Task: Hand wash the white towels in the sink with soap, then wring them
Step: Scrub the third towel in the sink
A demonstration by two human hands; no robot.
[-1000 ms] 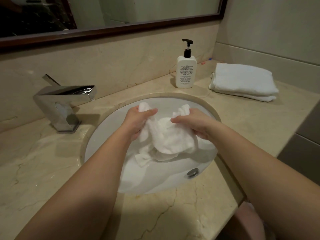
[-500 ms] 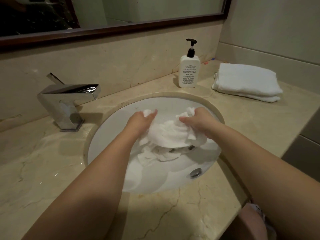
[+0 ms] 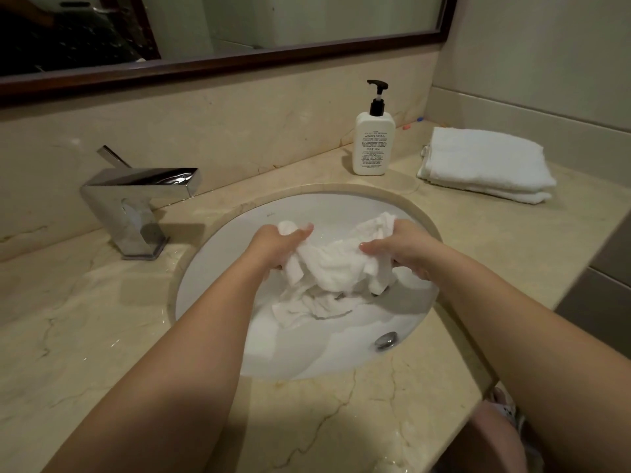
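Head view, left hand: your left hand curls round one bunched end of the wet white towel, thumb laid across the top of the cloth, fingers wrapped beneath it.
Head view, right hand: your right hand grips the other bunched end, thumb pointing toward the left hand and the fingers tucked under the fabric.
Head view, towel: the wet white towel stretches crumpled between your two hands, above the basin; its lower folds hang down and appear to rest on the bowl near the bottom, though white on white makes the contact hard to judge.
Head view, sink: the round white ceramic sink is set under the beige veined marble counter; a small round chrome overflow fitting sits on the bowl wall nearest you.
Head view, tap: the angular chrome tap stands on the counter left of the sink, its flat spout pointing toward the basin.
Head view, soap: the white pump bottle with a black nozzle stands upright behind the sink, near the back wall.
Head view, spare towel: a folded dry white towel lies flat on the counter just right of the bottle, apart from it.
Head view, mirror: a dark-framed wall mirror runs along the wall above the marble backsplash.
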